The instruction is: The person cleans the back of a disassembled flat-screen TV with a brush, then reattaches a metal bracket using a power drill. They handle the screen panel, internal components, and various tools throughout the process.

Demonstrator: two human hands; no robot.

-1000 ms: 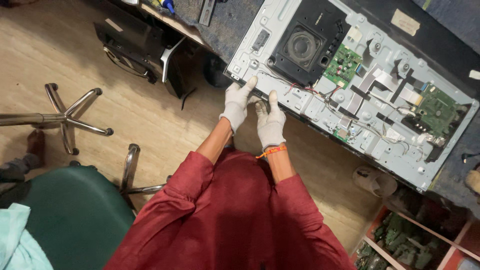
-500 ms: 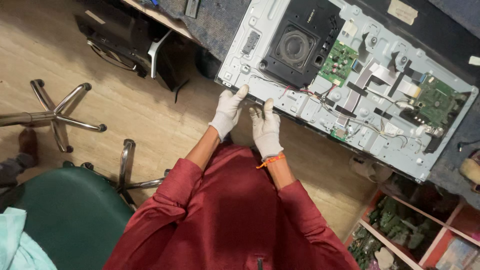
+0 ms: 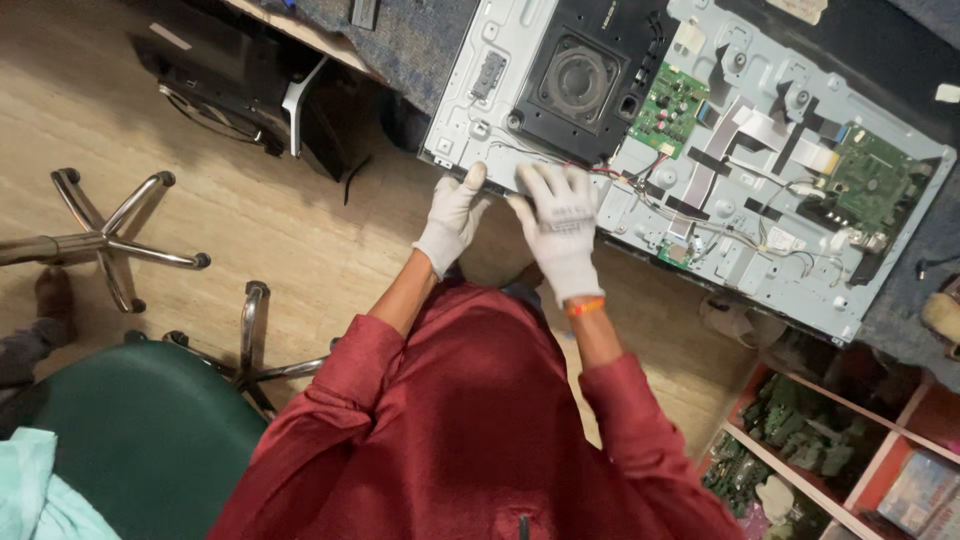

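An opened flat-screen panel lies back-up on a grey-carpeted bench, its silver metal chassis bare. On it sit a black speaker box, a small green circuit board and a larger green board, linked by wires and flat cables. My left hand, in a white glove, grips the chassis's near left edge, thumb over the rim. My right hand, also gloved, lies flat on the chassis just below the speaker box, fingers spread. I wear a red long-sleeved shirt.
A green chair stands at lower left, beside a chrome chair base. A black device sits on the wooden floor under the bench. Red shelves with green parts are at lower right. Another person's shoe shows at far left.
My right hand has slid from the chassis edge up onto the metal and spread its fingers. My left hand stays on the edge. The view has shifted a little.
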